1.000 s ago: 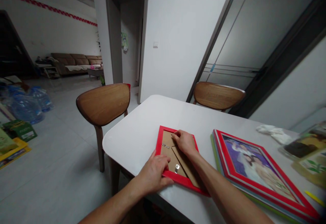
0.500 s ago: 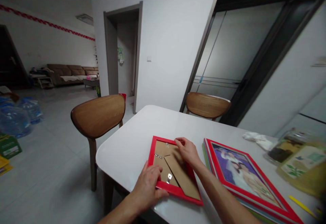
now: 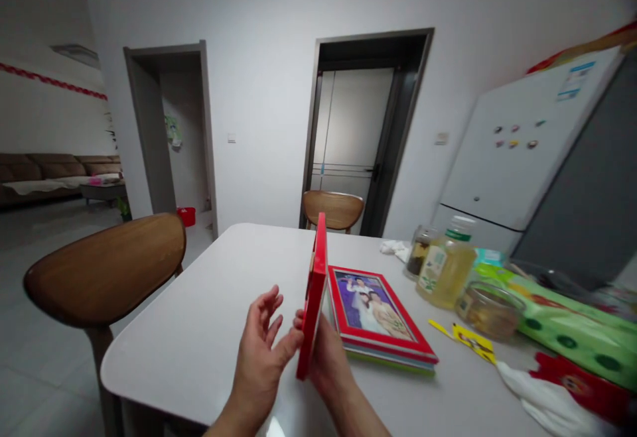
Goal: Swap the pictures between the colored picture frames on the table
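Note:
The red picture frame (image 3: pixel 320 284) stands on edge above the white table, turned so that mostly its narrow red side shows. My right hand (image 3: pixel 328 357) grips it from the right, with fingertips showing round its left side. To the left, my left hand (image 3: pixel 261 351) has its fingers apart and curved; its thumb tip is at the frame's near edge, and whether it touches I cannot tell. Just right of the hands, a red-framed photo (image 3: pixel 381 308) of people lies face up on a stack of other flat items.
On the right of the table (image 3: pixel 199 331) stand a jar (image 3: pixel 419 254), a large bottle of yellow liquid (image 3: pixel 446 271), a glass bowl (image 3: pixel 490 311) and a green tissue pack (image 3: pixel 572 324). Wooden chairs (image 3: pixel 112 268) stand at the left and far sides.
The picture frame has been lifted from lying back up on the table to standing on edge. My left hand has let go of its side. The view has swung right.

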`<state>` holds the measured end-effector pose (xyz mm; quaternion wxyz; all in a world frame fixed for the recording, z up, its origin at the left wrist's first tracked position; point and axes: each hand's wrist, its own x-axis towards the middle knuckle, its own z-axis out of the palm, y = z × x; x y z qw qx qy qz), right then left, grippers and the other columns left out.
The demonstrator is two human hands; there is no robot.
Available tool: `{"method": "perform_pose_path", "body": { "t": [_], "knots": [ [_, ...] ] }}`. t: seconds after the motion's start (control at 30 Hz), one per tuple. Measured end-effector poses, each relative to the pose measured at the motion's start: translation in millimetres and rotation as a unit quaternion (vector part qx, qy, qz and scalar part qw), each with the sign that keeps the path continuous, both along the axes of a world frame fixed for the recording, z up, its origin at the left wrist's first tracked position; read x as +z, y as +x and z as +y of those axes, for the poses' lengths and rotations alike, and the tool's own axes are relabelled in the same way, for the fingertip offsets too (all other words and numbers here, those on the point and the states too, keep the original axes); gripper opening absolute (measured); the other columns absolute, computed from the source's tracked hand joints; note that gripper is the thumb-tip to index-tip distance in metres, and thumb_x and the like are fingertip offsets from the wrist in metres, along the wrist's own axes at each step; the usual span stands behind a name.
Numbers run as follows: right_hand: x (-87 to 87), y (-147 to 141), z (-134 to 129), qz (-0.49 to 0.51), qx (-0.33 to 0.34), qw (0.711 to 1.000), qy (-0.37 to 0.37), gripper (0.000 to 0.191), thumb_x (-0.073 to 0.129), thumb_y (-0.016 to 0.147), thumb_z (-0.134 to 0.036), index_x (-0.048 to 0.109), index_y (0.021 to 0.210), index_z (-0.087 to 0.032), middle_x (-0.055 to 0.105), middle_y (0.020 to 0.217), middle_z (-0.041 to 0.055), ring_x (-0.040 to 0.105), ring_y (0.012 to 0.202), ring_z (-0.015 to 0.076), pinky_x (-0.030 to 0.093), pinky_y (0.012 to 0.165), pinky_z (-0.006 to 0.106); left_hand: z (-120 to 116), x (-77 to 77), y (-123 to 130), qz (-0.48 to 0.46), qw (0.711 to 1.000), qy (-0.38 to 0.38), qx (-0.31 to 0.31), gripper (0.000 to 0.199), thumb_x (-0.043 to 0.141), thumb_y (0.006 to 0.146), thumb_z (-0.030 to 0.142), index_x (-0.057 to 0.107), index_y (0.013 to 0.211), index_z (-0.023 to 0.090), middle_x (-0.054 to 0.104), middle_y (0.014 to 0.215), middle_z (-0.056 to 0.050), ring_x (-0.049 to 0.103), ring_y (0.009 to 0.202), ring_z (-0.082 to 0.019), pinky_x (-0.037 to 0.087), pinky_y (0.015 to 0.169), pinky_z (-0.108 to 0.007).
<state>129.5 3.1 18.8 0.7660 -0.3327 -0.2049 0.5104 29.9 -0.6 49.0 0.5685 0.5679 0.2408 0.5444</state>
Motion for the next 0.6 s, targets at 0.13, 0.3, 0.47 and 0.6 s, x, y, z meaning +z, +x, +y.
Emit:
{"method": "perform_pose_path", "body": {
  "t": [0.13, 0.3, 0.47, 0.6],
  "knots": [
    [28.2, 84.7, -13.7, -0.124, -0.051, 0.990, -0.049, 0.035, 0.056, 0.065, -0.028, 0.053, 0.099, -0.022, 0.066, 0.072, -0.0005, 0.061, 0.061, 0.0170, 0.048, 0.057, 0.029, 5.9, 30.5, 25.5, -0.023, 0.996, 0.004, -0.089, 0.074, 0.063, 0.065, 0.036, 0.022, 0.124, 0.020, 0.041, 0.126, -0.011, 0.044, 0.111, -0.026, 0.041, 0.089, -0.037],
    [32.0, 175.4, -28.0, -0.367, -0.107, 0.902, -0.202, 0.040, 0.051, 0.066, -0.027, 0.054, 0.106, -0.017, 0.067, 0.065, 0.0019, 0.062, 0.058, 0.0195, 0.048, 0.054, 0.030, 18.4, 3.1, 80.8, 0.023, 0.990, 0.009, -0.141, 0.060, 0.053, 0.071, 0.021, 0.025, 0.124, 0.016, 0.051, 0.116, -0.010, 0.054, 0.098, -0.022, 0.046, 0.082, -0.033],
    [7.7, 217.6, -23.7, -0.459, -0.146, 0.832, -0.274, 0.029, 0.056, 0.062, -0.028, 0.065, 0.087, -0.016, 0.067, 0.063, 0.0041, 0.062, 0.064, 0.0212, 0.046, 0.057, 0.028, 30.5, -43.4, 115.6, 0.194, 0.978, 0.056, -0.050, 0.044, 0.051, 0.071, 0.015, 0.042, 0.114, 0.019, 0.056, 0.112, -0.005, 0.052, 0.101, -0.020, 0.042, 0.087, -0.034],
    [-4.8, 228.5, -23.0, -0.467, -0.156, 0.819, -0.296, 0.029, 0.058, 0.059, -0.028, 0.065, 0.086, -0.017, 0.068, 0.070, 0.0047, 0.062, 0.072, 0.0210, 0.045, 0.062, 0.027, 31.1, -53.6, 118.3, 0.265, 0.960, 0.090, -0.011, 0.045, 0.051, 0.071, 0.019, 0.041, 0.115, 0.017, 0.053, 0.116, -0.007, 0.048, 0.106, -0.022, 0.038, 0.090, -0.034]
  ]
}}
